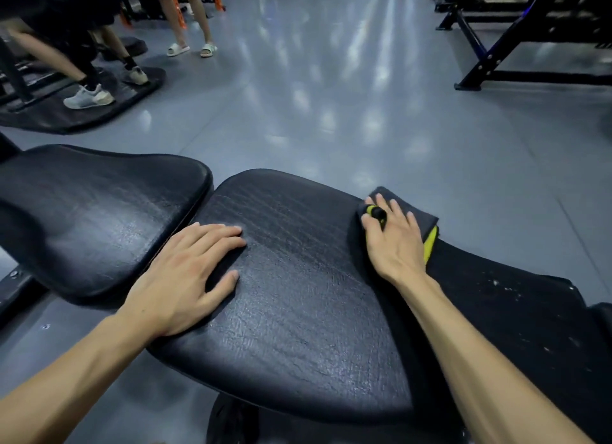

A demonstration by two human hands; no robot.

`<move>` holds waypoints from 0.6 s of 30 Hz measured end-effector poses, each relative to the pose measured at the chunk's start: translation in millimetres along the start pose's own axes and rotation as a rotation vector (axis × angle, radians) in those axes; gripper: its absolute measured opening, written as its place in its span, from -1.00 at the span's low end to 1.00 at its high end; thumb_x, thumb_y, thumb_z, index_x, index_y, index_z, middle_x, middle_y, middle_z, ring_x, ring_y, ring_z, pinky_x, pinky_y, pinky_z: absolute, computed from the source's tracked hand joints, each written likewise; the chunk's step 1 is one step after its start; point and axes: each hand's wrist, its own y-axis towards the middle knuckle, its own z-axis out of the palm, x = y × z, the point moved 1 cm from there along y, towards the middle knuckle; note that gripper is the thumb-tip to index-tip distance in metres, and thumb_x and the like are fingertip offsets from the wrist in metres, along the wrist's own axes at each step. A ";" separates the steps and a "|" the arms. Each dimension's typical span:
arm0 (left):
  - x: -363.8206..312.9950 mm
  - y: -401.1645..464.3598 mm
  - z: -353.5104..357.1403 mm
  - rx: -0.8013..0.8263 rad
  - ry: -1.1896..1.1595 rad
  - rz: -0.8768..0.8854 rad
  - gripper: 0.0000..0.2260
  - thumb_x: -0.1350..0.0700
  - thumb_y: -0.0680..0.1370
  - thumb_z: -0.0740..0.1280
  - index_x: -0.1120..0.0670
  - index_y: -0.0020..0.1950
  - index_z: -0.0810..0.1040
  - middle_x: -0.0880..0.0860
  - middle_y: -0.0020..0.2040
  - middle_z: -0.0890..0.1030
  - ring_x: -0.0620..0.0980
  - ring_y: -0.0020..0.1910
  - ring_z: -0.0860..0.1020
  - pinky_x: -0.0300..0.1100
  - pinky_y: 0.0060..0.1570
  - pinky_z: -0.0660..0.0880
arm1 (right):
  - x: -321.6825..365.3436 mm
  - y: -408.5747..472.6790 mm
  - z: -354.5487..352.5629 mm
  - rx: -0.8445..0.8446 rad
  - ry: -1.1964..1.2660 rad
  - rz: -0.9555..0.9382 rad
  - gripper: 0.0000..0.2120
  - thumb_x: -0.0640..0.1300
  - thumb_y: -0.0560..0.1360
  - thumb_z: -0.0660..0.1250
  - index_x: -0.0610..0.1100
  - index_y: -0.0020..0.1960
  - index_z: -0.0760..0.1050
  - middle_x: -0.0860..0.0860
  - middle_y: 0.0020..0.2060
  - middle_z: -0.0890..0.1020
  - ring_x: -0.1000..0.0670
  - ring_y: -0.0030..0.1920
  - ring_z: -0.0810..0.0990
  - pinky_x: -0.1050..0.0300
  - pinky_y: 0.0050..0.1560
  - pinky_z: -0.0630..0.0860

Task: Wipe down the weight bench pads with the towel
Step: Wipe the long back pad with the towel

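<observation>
Nearest me is the long pad (298, 311), black and creased, running from near left to far right. My left hand (185, 278) lies flat on its left part, fingers straight and together, holding nothing; I judge it is there to brace me and steady the bench while the other hand works.

Further right, my right hand (394, 238) presses down on the towel (417, 218), fingers spread and fairly straight over the cloth, not curled round it. A black and yellow band (376, 212) sits on one finger. The towel is folded, dark on top with a yellow layer showing at its right edge, and it lies on the far right edge of the long pad, partly overhanging. A flat palm spreads pressure across the fold, which suits wiping.

To the left, across a narrow gap, is the second pad (99, 211), untouched by either hand. I judge it is not yet done.

Beyond lies grey floor (331, 95), with a black frame (496, 46) far right and people's legs (188, 16) far left.
</observation>
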 end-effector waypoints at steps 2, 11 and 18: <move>1.4 0.2 0.8 -0.005 -0.007 0.000 -0.58 -0.18 0.60 0.14 -0.09 0.42 0.45 -0.14 0.48 0.41 -0.07 0.49 0.34 0.04 0.53 0.19 | 33.7 12.0 22.1 0.011 -0.022 -0.091 -0.46 0.16 0.67 -0.04 0.09 0.63 0.17 0.13 0.63 0.13 0.09 0.64 -0.01 0.02 0.63 -0.16; 3.5 0.3 0.4 0.000 -0.043 0.015 -0.60 -0.13 0.62 0.14 -0.07 0.41 0.46 -0.12 0.47 0.44 -0.06 0.49 0.36 0.06 0.53 0.19 | 121.9 -5.6 57.7 0.153 0.125 -0.478 -0.47 0.14 0.63 -0.02 0.11 0.58 0.30 0.16 0.60 0.24 0.14 0.62 0.08 0.03 0.63 -0.10; -0.1 -1.1 -1.2 -0.015 -0.050 0.005 -0.60 -0.14 0.62 0.12 -0.08 0.40 0.48 -0.13 0.46 0.45 -0.07 0.49 0.37 0.04 0.54 0.17 | -36.5 -31.1 -8.0 0.015 0.151 0.005 -0.47 0.21 0.63 -0.01 0.18 0.57 0.28 0.09 0.60 0.25 0.01 0.63 0.10 0.07 0.63 -0.10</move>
